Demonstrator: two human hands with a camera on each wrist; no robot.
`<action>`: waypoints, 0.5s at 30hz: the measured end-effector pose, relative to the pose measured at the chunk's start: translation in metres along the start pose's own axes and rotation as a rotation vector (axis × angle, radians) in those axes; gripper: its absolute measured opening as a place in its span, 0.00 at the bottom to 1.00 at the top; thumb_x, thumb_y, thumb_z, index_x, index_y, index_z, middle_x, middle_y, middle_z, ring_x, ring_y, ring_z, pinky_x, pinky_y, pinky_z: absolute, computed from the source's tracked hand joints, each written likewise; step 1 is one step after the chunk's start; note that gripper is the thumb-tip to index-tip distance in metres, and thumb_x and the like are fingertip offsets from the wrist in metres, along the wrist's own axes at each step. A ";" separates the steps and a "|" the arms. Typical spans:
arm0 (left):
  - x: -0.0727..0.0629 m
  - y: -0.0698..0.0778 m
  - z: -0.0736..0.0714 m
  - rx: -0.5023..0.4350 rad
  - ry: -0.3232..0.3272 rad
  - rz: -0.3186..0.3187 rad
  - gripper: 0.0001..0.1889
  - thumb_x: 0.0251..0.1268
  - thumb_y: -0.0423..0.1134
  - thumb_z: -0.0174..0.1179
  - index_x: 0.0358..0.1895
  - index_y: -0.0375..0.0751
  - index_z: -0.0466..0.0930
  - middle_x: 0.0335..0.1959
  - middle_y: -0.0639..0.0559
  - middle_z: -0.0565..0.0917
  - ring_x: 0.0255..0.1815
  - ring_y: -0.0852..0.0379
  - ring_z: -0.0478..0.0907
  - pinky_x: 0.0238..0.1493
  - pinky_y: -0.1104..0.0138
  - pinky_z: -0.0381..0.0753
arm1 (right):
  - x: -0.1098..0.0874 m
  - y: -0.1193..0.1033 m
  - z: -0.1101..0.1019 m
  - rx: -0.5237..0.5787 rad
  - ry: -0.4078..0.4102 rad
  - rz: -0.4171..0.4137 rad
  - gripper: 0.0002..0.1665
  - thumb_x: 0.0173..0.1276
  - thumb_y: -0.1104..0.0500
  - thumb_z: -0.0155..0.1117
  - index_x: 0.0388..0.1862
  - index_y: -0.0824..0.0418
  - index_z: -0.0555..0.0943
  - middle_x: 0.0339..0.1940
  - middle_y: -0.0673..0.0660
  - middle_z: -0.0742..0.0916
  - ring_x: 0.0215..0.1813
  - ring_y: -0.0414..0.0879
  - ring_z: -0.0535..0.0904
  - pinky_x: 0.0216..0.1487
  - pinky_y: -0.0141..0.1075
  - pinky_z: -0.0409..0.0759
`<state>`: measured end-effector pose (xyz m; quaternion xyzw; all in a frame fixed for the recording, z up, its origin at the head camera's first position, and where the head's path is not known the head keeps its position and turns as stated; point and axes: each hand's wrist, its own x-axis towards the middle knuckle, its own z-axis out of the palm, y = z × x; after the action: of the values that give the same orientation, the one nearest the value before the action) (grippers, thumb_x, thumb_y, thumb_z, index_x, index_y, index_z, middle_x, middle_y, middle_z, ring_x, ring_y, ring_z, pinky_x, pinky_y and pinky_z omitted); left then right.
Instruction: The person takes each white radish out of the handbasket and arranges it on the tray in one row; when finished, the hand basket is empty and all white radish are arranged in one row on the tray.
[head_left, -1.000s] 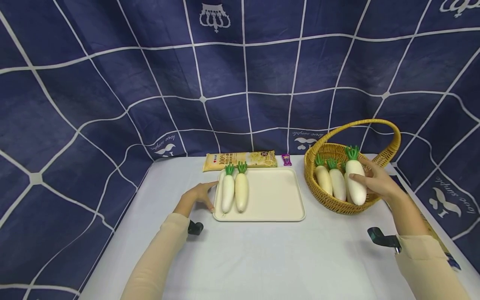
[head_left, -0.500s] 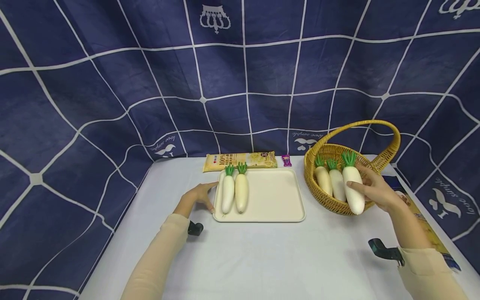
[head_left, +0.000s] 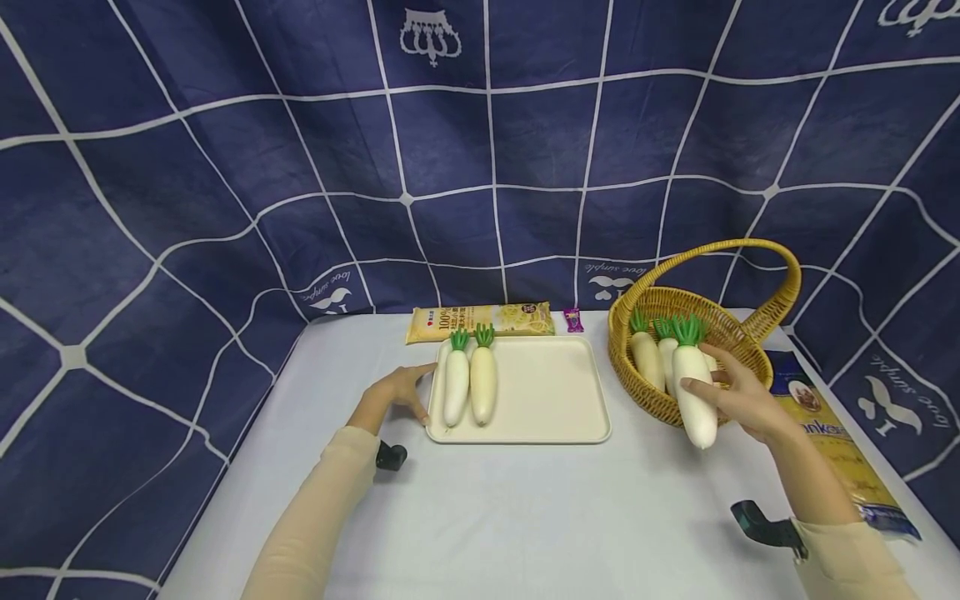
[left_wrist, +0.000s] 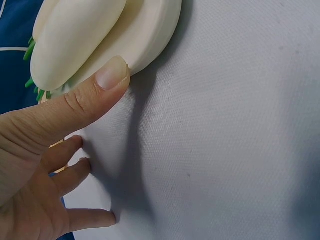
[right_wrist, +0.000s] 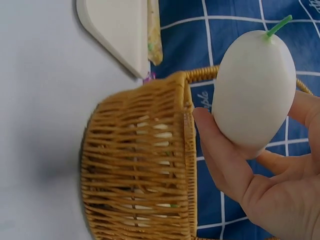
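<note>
My right hand (head_left: 742, 396) grips a white radish (head_left: 695, 400) with green leaves, thumb on one side and fingers around the other. The radish is tilted over the front rim of a wicker basket (head_left: 652, 404); in the right wrist view its pale body (right_wrist: 255, 90) fills the grasp. More radishes (head_left: 647, 358) lie inside the basket, partly hidden. My left hand (head_left: 393, 392) is spread at the left edge of a cream tray (head_left: 551, 392), its thumb (left_wrist: 112, 75) against or very near the rim. Two radishes, one white (head_left: 456, 387) and one yellowish (head_left: 483, 383), lie side by side on the tray.
Behind the tray lies a yellow food packet (head_left: 480, 322), with a small purple wrapped candy (head_left: 573, 320) beside it. A blue and yellow bag (head_left: 840, 442) lies right of the basket. The basket handle (head_left: 720, 246) arches up. A blue checked cloth (head_left: 480, 150) hangs behind.
My right hand has moved the held radish left and toward the front, from inside the basket to over its front rim. The left hand and the tray have stayed still.
</note>
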<state>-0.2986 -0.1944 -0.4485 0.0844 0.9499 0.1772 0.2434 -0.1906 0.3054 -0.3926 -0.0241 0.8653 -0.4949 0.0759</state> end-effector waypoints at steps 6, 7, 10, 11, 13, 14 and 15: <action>0.000 0.000 0.000 -0.013 0.007 0.004 0.61 0.26 0.44 0.80 0.74 0.49 0.54 0.69 0.37 0.63 0.70 0.36 0.58 0.66 0.40 0.60 | -0.006 -0.003 0.010 0.029 -0.011 0.014 0.50 0.69 0.52 0.57 0.75 0.67 0.39 0.58 0.81 0.67 0.48 0.60 0.76 0.35 0.45 0.83; 0.000 0.000 0.000 -0.014 0.009 0.004 0.61 0.26 0.44 0.80 0.73 0.49 0.54 0.69 0.36 0.64 0.70 0.36 0.58 0.66 0.40 0.60 | -0.007 -0.003 0.011 0.028 -0.008 0.016 0.50 0.69 0.52 0.57 0.75 0.67 0.39 0.57 0.80 0.67 0.48 0.60 0.76 0.35 0.45 0.83; -0.001 0.001 0.000 -0.018 0.012 0.005 0.61 0.25 0.43 0.80 0.73 0.48 0.54 0.69 0.36 0.64 0.69 0.36 0.58 0.66 0.40 0.60 | -0.008 -0.003 0.016 0.031 -0.004 0.009 0.50 0.68 0.53 0.58 0.75 0.66 0.40 0.58 0.80 0.67 0.50 0.62 0.75 0.35 0.45 0.83; -0.001 0.001 0.000 -0.018 0.012 0.004 0.62 0.25 0.43 0.80 0.73 0.48 0.54 0.69 0.36 0.64 0.69 0.36 0.58 0.66 0.40 0.60 | -0.009 -0.004 0.017 0.033 -0.003 0.005 0.50 0.68 0.53 0.58 0.75 0.66 0.40 0.58 0.80 0.67 0.51 0.64 0.74 0.36 0.45 0.83; -0.001 0.001 0.000 -0.017 0.011 -0.001 0.62 0.25 0.43 0.80 0.73 0.49 0.54 0.69 0.36 0.64 0.69 0.36 0.58 0.66 0.40 0.60 | -0.010 -0.004 0.020 0.039 -0.007 -0.001 0.50 0.68 0.54 0.58 0.75 0.66 0.40 0.59 0.80 0.66 0.53 0.66 0.73 0.37 0.46 0.83; -0.001 0.001 0.000 -0.014 0.009 -0.003 0.62 0.25 0.43 0.80 0.73 0.49 0.54 0.69 0.36 0.64 0.69 0.36 0.58 0.66 0.40 0.60 | -0.010 -0.004 0.022 0.043 -0.011 -0.002 0.50 0.68 0.54 0.59 0.75 0.66 0.40 0.59 0.80 0.65 0.54 0.67 0.72 0.38 0.46 0.83; 0.000 0.001 0.000 -0.011 0.008 -0.005 0.62 0.25 0.44 0.80 0.74 0.49 0.54 0.69 0.36 0.64 0.70 0.36 0.58 0.66 0.40 0.60 | -0.011 -0.005 0.023 0.044 -0.014 -0.001 0.50 0.68 0.54 0.59 0.75 0.66 0.40 0.59 0.80 0.65 0.54 0.68 0.72 0.39 0.46 0.82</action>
<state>-0.2980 -0.1936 -0.4483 0.0799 0.9500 0.1823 0.2406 -0.1762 0.2844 -0.3988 -0.0264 0.8536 -0.5137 0.0823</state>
